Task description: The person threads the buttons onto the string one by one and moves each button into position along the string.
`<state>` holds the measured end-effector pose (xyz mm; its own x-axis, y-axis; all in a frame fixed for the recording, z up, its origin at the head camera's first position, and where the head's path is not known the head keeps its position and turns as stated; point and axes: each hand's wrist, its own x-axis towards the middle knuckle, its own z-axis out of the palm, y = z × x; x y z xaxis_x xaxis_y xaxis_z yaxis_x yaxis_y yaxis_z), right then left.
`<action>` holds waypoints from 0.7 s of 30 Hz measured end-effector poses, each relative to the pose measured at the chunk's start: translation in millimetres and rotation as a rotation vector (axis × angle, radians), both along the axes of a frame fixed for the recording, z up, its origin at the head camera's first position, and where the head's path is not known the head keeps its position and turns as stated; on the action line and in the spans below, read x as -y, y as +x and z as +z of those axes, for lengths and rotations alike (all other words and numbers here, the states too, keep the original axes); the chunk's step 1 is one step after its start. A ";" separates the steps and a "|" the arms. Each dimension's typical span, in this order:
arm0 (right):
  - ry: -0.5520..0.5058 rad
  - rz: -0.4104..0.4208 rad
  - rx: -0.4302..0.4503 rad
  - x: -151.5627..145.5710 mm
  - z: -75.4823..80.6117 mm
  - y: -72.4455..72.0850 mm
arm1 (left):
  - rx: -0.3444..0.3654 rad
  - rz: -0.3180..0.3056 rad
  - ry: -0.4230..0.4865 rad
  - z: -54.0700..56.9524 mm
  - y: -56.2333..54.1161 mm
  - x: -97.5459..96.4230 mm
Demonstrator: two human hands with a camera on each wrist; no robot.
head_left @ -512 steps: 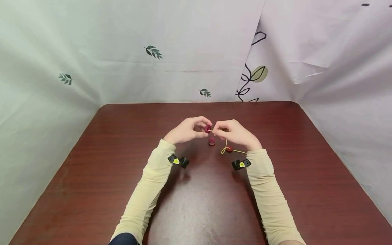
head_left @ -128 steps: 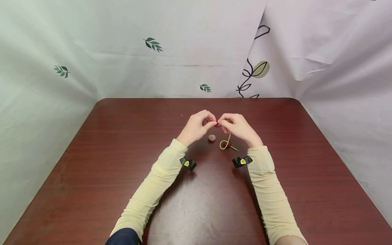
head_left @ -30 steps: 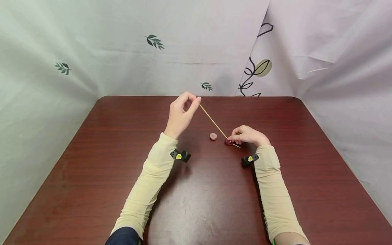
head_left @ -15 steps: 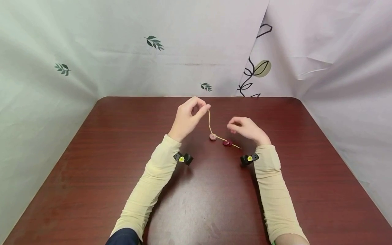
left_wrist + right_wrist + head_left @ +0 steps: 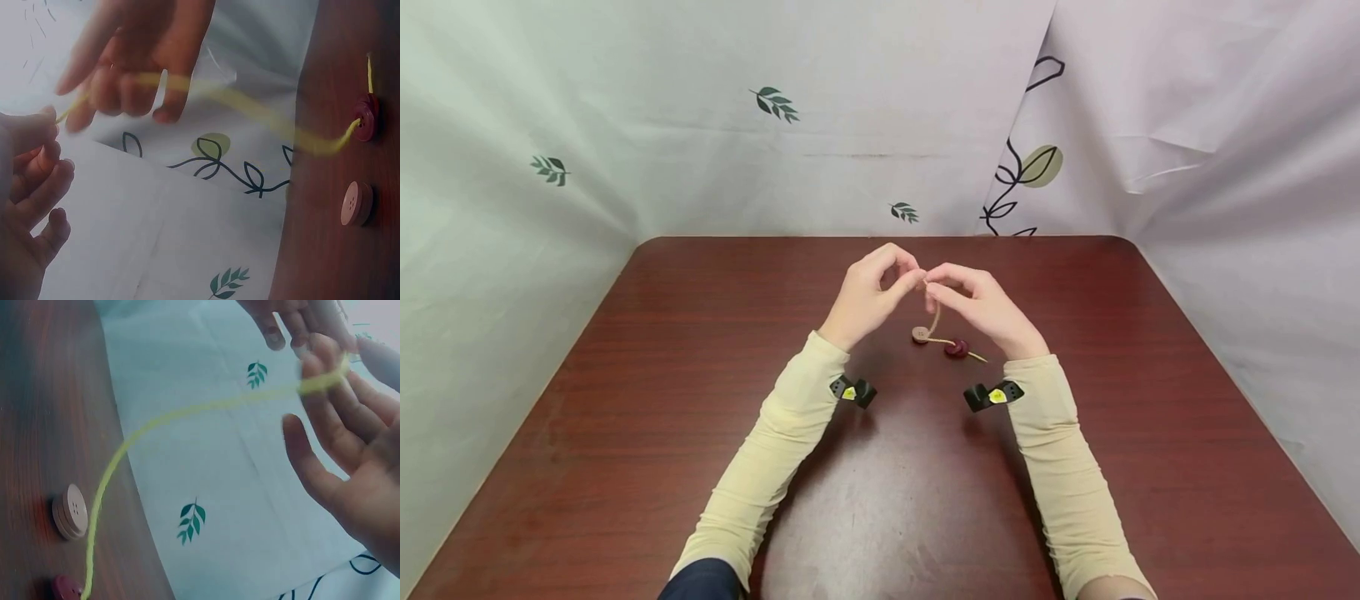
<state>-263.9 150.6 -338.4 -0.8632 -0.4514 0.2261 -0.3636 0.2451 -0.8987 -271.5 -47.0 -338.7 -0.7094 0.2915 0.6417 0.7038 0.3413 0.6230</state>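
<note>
My left hand [image 5: 868, 296] pinches the tip of a yellow cord [image 5: 181, 412] between thumb and fingertips, above the table. My right hand [image 5: 988, 308] has come up against the left fingertips; in the left wrist view its thumb and forefinger stand apart on either side of the cord, with the other fingers loosely bent. From there the cord hangs down to maroon buttons [image 5: 365, 119] lying together on the table, threaded on it, and a short tail comes out the far side. A pale pinkish button [image 5: 356, 203] with holes lies beside them, close to the cord.
The brown wooden table [image 5: 880, 467] has rounded far corners. White curtains with leaf prints [image 5: 775, 104] enclose its back and sides. Each forearm wears a pale sleeve [image 5: 775, 450] and a black wrist strap.
Earlier, both hands worked the cord at a maroon button; then the left drew the cord taut while the right held the button down. The right hand has since left the buttons and joined the left.
</note>
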 end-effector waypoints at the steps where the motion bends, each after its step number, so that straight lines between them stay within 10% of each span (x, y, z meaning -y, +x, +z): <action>1: 0.001 -0.021 -0.012 -1.0 -0.4 -0.3 | -0.002 0.001 -0.003 -0.1 0.0 -0.1; 7: -0.008 -0.100 -0.036 -8.3 -1.7 -2.9 | 0.119 -0.050 -0.039 -4.2 -4.8 -0.5; 15: 0.031 -0.135 -0.042 -15.8 1.2 -1.7 | 0.333 -0.203 -0.493 -18.8 -13.7 0.2; 21: 0.053 -0.131 -0.061 -17.5 3.1 -1.1 | 0.402 -0.198 -0.586 -36.1 -18.2 -5.5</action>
